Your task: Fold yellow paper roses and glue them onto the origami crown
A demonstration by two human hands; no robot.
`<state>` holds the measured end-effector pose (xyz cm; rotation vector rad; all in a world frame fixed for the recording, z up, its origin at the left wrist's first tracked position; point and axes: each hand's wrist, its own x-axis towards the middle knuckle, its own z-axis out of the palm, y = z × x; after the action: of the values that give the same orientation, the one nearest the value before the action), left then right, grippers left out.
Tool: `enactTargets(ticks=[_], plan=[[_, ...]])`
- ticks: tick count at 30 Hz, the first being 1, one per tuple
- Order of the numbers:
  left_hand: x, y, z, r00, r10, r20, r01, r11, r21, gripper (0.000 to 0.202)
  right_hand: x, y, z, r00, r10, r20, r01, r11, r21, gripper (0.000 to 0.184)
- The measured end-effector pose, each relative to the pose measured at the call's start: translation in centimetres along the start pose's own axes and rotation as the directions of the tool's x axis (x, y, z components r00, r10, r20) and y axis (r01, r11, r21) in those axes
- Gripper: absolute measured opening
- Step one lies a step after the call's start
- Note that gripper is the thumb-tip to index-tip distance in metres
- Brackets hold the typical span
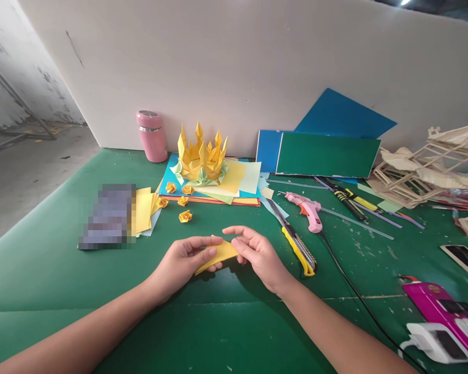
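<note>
Both of my hands hold a folded piece of yellow paper (218, 254) just above the green table (62, 280). My left hand (185, 262) pinches its left end between thumb and fingers. My right hand (255, 254) grips its right end, index finger stretched over the top. Several small yellow paper roses (185, 216) lie a little beyond my hands. Behind them a large yellow paper crown-like flower (202, 156) stands on a stack of coloured sheets (237, 179).
A yellow utility knife (296, 244) and a pink glue gun (310, 210) with its black cord lie right of my hands. A pink flask (152, 136) stands by the white wall. Wooden stick models (425, 166), blue and green boards (327, 153), a phone and a magenta device (440, 306) lie at right.
</note>
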<state>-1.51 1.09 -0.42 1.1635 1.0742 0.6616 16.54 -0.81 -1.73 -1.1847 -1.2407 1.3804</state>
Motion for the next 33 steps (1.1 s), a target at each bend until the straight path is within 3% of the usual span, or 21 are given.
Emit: enactTargets(ticks=[8, 14, 23, 33], plan=[[0.13, 0.06, -0.29, 0.999, 0.033, -0.022, -0.032, 0.997, 0.067, 0.038, 0.12, 0.10, -0.33, 0.999, 0.034, -0.005, -0.033, 0.993, 0.109, 0.026], [-0.02, -0.17, -0.36, 1.000, -0.011, -0.020, 0.011, 1.000, -0.023, 0.041, 0.27, 0.31, -0.55, 1.000, 0.019, -0.014, -0.017, 0.990, 0.141, 0.025], [0.01, 0.42, -0.12, 0.999, 0.013, -0.035, -0.018, 0.989, -0.145, 0.041, 0.06, 0.12, -0.13, 0.990, -0.052, 0.128, 0.035, 0.991, 0.132, 0.041], [-0.14, 0.17, 0.00, 0.996, -0.072, 0.047, 0.082, 0.951, -0.297, 0.030, -0.05, 0.17, -0.03, 0.990, -0.109, 0.087, 0.100, 0.989, 0.108, 0.032]])
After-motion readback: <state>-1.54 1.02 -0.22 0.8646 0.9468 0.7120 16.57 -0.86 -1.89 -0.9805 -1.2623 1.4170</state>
